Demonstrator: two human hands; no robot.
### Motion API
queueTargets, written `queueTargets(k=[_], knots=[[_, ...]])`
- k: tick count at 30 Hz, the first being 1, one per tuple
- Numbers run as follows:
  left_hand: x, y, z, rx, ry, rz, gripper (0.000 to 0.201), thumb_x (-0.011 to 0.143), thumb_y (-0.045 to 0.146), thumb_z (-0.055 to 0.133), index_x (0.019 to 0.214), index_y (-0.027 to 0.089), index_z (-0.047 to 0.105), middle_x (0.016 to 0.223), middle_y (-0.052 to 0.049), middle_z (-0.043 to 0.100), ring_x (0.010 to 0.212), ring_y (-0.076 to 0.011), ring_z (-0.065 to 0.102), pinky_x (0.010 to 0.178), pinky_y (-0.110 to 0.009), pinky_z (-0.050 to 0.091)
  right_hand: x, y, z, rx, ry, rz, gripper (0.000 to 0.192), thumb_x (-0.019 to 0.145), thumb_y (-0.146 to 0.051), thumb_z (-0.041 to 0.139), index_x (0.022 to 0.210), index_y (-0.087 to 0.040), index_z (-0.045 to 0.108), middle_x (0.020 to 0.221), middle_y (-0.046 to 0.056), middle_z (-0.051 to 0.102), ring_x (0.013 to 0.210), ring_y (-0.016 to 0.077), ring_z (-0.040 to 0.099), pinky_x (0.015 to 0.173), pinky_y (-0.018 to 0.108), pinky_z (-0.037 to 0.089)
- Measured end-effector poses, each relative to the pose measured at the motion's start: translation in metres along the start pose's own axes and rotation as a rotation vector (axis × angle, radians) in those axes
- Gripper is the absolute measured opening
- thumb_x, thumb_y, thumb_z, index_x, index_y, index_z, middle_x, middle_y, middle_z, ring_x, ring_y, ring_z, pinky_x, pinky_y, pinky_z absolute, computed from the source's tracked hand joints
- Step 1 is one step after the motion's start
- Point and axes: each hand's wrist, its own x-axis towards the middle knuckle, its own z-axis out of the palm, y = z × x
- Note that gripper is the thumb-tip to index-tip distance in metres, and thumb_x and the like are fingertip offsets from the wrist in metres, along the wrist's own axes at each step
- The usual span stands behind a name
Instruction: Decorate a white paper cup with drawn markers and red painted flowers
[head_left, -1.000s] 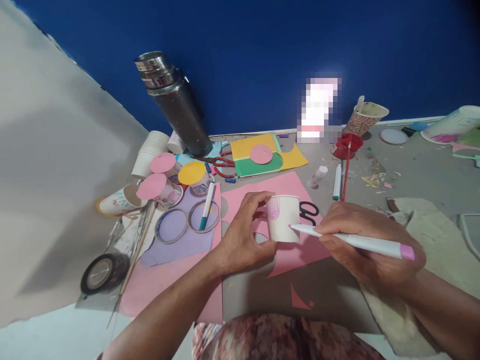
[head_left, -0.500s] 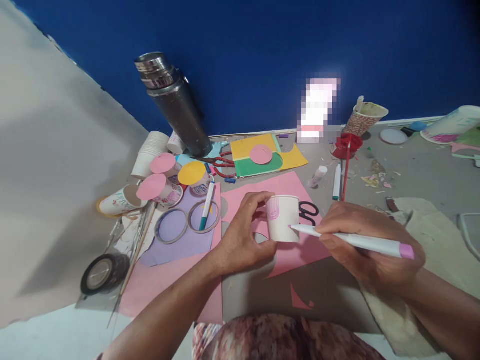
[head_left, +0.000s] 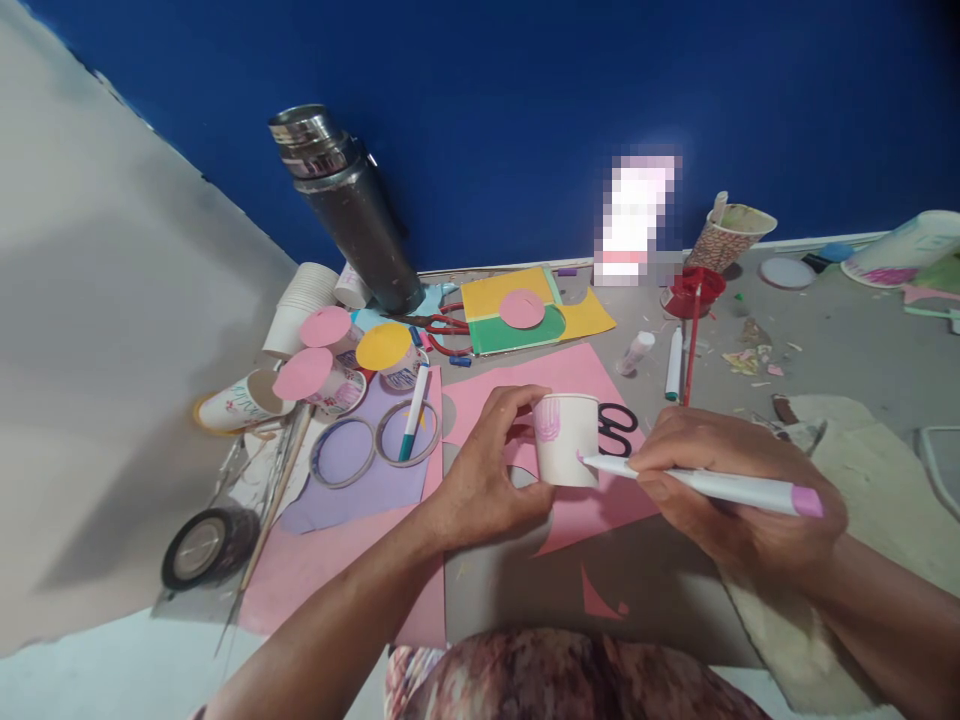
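A small white paper cup [head_left: 564,455] is gripped at its left side by my left hand [head_left: 491,465], thumb near the base and fingers at the rim. Pink-purple scribbled lines mark the cup's upper left wall, and a small mark of the same colour shows lower right. My right hand [head_left: 739,490] is closed around a white felt-tip marker [head_left: 739,487] with a pink-purple end, its tip at the cup's lower right wall. Beneath lies a sheet of pink paper [head_left: 592,375]. Black scissor handles [head_left: 619,428] show behind the cup, the rest of the scissors hidden.
At left stand paper-topped cups [head_left: 304,375], stacked white cups [head_left: 300,300], tape rings [head_left: 341,453] and a dark thermos [head_left: 360,220]. Further back lie yellow and green paper [head_left: 487,295] and a glue stick [head_left: 636,353]. A red pot [head_left: 679,300] and a cloth [head_left: 862,480] are at right.
The marker's tip has shifted slightly right on the cup, leaving a small pink-purple mark. My left hand's hold on the cup is nearly unchanged.
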Motion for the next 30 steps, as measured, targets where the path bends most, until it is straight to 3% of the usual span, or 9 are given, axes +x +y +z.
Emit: queueTargets(k=[18, 25, 30], knots=[[0.0019, -0.0009, -0.0007, -0.032, -0.005, -0.017, 0.074, 0.068, 0.007, 0.071, 0.137, 0.024, 0.052, 0.14, -0.011, 0.053, 0.133, -0.0292, 0.061, 0.114, -0.044, 0.056, -0.0043, 0.0012, 0.003, 0.037, -0.004, 0.0, 0.013, 0.093, -0.011, 0.063, 0.09, -0.023, 0.068, 0.064, -0.001, 0.071, 0.053, 0.0136, 0.063, 0.051, 0.027, 0.049], [0.0002, -0.003, -0.0011, -0.112, -0.027, -0.042, 0.076, 0.067, 0.006, 0.072, 0.138, 0.025, 0.052, 0.143, -0.012, 0.054, 0.137, -0.0311, 0.06, 0.121, -0.048, 0.051, -0.0046, -0.0021, 0.0017, -0.013, 0.049, 0.103, 0.013, 0.095, -0.014, 0.064, 0.088, -0.023, 0.07, 0.067, -0.001, 0.072, 0.057, 0.0136, 0.068, 0.054, 0.026, 0.052], [0.0, -0.0045, 0.0009, -0.161, -0.034, -0.048, 0.076, 0.066, 0.004, 0.071, 0.137, 0.024, 0.052, 0.143, -0.011, 0.054, 0.138, -0.0315, 0.059, 0.124, -0.05, 0.047, -0.0049, -0.0009, 0.0035, -0.016, 0.067, 0.075, 0.012, 0.094, -0.013, 0.065, 0.089, -0.022, 0.07, 0.068, 0.0, 0.074, 0.057, 0.0135, 0.069, 0.056, 0.025, 0.053]])
